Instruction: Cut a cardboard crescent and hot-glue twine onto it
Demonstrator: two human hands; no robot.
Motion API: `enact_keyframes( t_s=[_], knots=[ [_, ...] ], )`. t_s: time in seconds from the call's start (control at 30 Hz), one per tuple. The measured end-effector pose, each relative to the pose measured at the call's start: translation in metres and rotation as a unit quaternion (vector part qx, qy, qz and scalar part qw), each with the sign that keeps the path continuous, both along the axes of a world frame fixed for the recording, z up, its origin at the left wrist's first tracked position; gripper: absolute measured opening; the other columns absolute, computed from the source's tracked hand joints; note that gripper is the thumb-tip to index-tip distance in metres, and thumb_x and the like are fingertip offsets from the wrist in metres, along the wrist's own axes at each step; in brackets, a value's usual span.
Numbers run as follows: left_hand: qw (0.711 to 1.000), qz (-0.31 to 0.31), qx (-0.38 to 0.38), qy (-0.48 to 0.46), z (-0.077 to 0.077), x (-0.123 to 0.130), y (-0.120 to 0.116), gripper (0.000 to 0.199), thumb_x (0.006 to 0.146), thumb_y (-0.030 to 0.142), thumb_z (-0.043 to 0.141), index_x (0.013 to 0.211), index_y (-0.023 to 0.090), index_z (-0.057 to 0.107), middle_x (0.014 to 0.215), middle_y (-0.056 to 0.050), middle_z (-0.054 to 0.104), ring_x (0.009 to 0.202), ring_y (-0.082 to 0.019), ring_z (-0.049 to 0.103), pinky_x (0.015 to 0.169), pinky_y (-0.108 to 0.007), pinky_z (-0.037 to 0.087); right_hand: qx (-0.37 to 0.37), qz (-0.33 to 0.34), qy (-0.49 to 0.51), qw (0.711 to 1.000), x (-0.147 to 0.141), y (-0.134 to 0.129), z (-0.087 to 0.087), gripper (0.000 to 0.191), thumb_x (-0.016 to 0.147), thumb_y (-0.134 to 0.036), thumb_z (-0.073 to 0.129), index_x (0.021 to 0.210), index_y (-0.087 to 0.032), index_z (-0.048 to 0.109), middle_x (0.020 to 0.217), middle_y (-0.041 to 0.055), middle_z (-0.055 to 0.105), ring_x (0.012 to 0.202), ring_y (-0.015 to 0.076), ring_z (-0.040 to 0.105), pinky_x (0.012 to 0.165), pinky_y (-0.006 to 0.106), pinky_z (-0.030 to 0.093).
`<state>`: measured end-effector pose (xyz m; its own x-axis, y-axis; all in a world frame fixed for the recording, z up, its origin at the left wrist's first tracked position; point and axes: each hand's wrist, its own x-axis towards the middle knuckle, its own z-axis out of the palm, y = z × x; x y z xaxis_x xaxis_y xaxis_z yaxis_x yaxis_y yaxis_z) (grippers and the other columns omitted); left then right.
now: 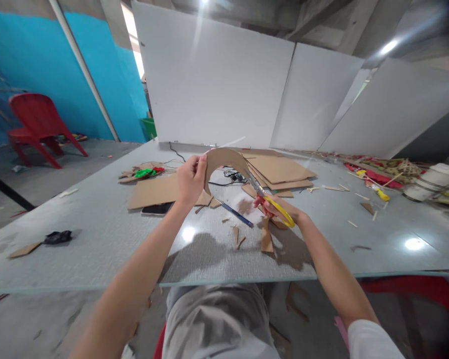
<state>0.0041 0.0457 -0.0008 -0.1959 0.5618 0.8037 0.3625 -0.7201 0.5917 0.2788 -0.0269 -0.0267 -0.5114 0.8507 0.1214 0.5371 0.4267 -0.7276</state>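
Observation:
My left hand [192, 180] grips one end of a curved, arch-shaped strip of brown cardboard [225, 155], held above the table. In my right hand [271, 205] is a pair of scissors [280, 208] with yellow and red handles. Its metal blades reach up to the strip's right end; whether they are closed on the cardboard I cannot tell. Below the hands, a blue pen-like tool [236, 214] lies on the table among small cardboard scraps [267, 235]. A flat cardboard piece [153, 191] rests beside my left hand, over a dark phone-like object [156, 209].
Stacked cardboard sheets [280, 168] lie behind my right hand. At the left are a black crumpled piece [58, 237] and a green-and-red bundle [145, 173]. A white cylinder [432, 182], sticks and a yellow tube [382, 194] sit at the right. White panels [220, 75] stand behind the table.

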Motion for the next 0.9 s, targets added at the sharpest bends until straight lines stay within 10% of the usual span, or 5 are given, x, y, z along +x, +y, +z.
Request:
enact_keyframes(
  t_s=[0.9],
  knots=[
    [1.000, 0.014, -0.007, 0.020, -0.0007, 0.0025, -0.0042, 0.042, 0.094, 0.050, 0.044, 0.064, 0.021, 0.047, 0.051, 0.004, 0.038, 0.050, -0.012, 0.036, 0.050, -0.028, 0.025, -0.015, -0.003, 0.015, 1.000, -0.0021, -0.0012, 0.0019, 0.064, 0.084, -0.076, 0.038, 0.102, -0.018, 0.056, 0.071, 0.0007, 0.050, 0.061, 0.0140, 0.047, 0.052, 0.027, 0.039]
  ],
)
